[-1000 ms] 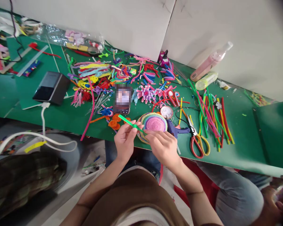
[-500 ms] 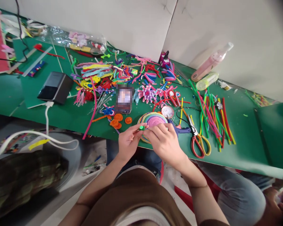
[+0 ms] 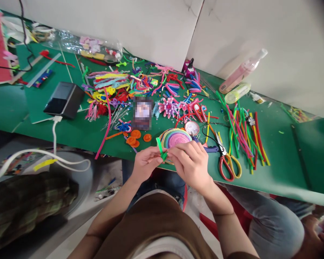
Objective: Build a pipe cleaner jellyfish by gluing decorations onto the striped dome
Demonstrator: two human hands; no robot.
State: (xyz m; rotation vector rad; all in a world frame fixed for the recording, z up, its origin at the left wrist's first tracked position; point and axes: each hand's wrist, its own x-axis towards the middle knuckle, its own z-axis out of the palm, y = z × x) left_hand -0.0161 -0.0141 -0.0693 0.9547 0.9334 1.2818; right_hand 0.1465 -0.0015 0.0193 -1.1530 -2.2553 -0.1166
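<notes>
Between my two hands is a bent green pipe cleaner (image 3: pixel 160 145), one end standing up and the rest folded near the fingertips. My left hand (image 3: pixel 147 162) pinches it from the left. The fingers of my right hand (image 3: pixel 191 162) are closed on its right side. Just behind the hands lies a round coil of pastel rainbow colours (image 3: pixel 178 136), partly covered by my right hand. Orange coiled discs (image 3: pixel 135 135) lie to the left of it. Scissors (image 3: pixel 228 163) with red and yellow handles rest to the right.
Green, pink and red pipe cleaners (image 3: pixel 240 133) lie at the right. A phone (image 3: pixel 142 113) stands amid craft pieces, near a pink flower (image 3: pixel 169 107). A dark power bank (image 3: pixel 64 100) with a white cable is at left, bottles (image 3: pixel 243 72) at the back right. Another person's leg (image 3: pixel 278 223) shows lower right.
The green pipe cleaner has turned so that more of it shows, one end now pointing up. Both hands have shifted slightly down towards me.
</notes>
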